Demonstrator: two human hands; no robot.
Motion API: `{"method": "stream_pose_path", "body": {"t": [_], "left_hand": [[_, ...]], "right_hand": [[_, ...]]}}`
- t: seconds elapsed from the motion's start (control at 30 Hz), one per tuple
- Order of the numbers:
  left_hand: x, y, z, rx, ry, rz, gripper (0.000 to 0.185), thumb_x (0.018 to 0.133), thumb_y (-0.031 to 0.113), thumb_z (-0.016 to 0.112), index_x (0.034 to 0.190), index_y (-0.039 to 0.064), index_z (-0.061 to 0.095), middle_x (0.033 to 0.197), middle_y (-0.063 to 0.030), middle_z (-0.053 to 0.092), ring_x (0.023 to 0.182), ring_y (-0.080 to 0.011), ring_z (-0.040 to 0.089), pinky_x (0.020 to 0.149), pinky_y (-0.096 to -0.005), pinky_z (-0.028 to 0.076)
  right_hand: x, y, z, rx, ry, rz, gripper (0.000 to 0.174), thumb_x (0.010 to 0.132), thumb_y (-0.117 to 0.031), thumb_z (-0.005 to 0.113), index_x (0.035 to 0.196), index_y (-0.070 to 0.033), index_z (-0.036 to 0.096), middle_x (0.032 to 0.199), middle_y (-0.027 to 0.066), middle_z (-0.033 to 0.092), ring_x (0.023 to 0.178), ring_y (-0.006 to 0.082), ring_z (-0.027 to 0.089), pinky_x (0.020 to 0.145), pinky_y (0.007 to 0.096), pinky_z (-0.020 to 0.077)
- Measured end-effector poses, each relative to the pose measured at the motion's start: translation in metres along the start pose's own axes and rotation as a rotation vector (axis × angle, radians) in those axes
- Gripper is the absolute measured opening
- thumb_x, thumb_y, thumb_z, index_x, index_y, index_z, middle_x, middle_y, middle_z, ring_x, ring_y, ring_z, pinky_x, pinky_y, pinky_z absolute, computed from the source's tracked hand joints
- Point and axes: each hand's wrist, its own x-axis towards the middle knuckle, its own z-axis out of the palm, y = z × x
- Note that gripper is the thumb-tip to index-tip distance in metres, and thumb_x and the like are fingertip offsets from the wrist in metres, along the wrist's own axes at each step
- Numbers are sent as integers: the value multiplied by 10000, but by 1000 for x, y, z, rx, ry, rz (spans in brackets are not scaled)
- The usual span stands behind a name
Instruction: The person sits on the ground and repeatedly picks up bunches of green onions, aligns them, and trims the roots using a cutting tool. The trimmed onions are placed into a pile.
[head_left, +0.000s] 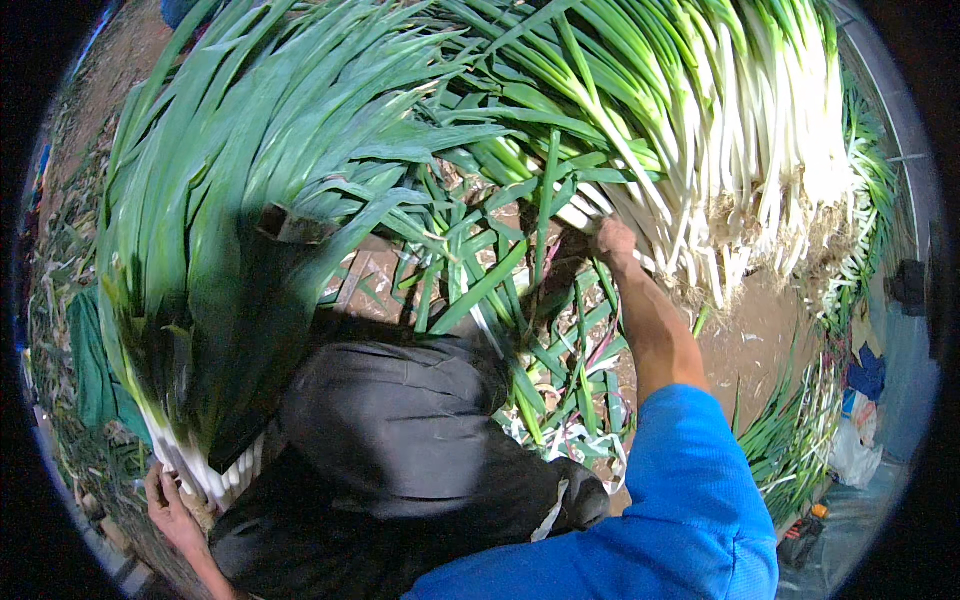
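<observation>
A large bundle of leek-like green onions lies at the left, across my dark-trousered lap, its leaves fanned away from me. My left hand is at the bundle's white root end, with curled fingers against the outer stalks. My right hand is closed around white onion stalks, at the near left edge of a second, larger pile of green onions. That pile's pale roots face me, brightly lit. Shadow hides part of the left bundle.
Cut green leaves litter the brown ground between the piles. More thin onions lie at the right, near a plastic bag and bluish sheeting. A green cloth is at the left. A dark block-like object sits against the left leaves.
</observation>
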Motion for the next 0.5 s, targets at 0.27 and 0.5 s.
{"method": "stream_pose_path", "body": {"t": [0.27, 0.5], "left_hand": [[9, -10, -14, 26, 3, -39, 435, 1142, 332, 582, 1409, -1, 668, 1176, -101, 711, 1004, -168, 654, 878, -352, 539], [8, -20, -20, -39, -9, -69, 426, 1131, 296, 625, 1419, -16, 659, 1135, -85, 720, 968, -140, 658, 841, -321, 543]], "right_hand": [[-115, -85, 14, 163, 39, -439, 310, 997, -205, 598, 1265, -60, 656, 862, 230, 729, 795, 417, 757, 689, 545, 596], [-65, -47, -22, 245, 272, -50, 392, 989, -53, 526, 1366, -20, 630, 1304, 274, 675, 1088, 438, 736, 909, 580, 597]]}}
